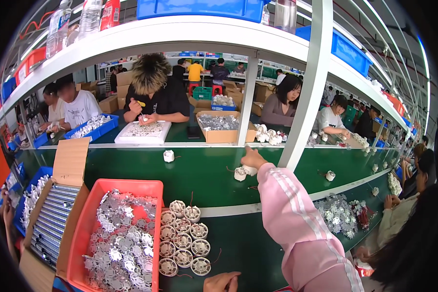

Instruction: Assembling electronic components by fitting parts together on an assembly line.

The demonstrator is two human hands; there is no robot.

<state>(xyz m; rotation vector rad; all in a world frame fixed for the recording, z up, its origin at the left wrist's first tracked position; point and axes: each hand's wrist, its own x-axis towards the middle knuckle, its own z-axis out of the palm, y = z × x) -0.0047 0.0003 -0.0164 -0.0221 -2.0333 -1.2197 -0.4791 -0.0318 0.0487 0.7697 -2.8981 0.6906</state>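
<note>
On the green belt (pixel 204 168), white parts (pixel 240 174) are just near-left of the right hand (pixel 252 158); whether it holds one, I cannot tell.

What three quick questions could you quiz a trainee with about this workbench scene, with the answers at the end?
1. True or false: the person's right hand is stretched out over the green surface.

2. Multiple choice: what does the red tray mainly hold?
a) plastic bottles
b) silver metal pieces
c) cardboard lids

3. Short answer: which of the person's hands is nearer the rows of round white parts beside that tray?

Key: 1. True. 2. b. 3. The left hand, at the lower edge of the view.
</note>
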